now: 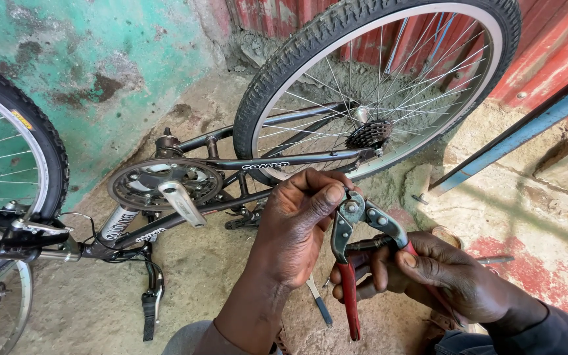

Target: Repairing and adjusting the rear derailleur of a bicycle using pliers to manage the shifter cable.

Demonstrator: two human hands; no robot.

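My right hand (438,273) grips a pair of red-handled cutters (356,227), jaws pointing up. My left hand (300,223) pinches something small at the jaws, hidden by the thumb and fingers. Behind the hands a black bicycle frame (231,161) stands upside down. Its rear wheel (379,85) with a rusty sprocket cluster (369,133) rises at the upper right. The chainring and silver crank arm (172,187) sit left of my left hand.
The front wheel (11,158) is at the left edge, above a handlebar with brake lever (149,306). A small tool (319,302) lies on the dirt ground below my hands. A green plastered wall (87,59), red corrugated sheet (560,46) and a blue metal bar (520,135) enclose the spot.
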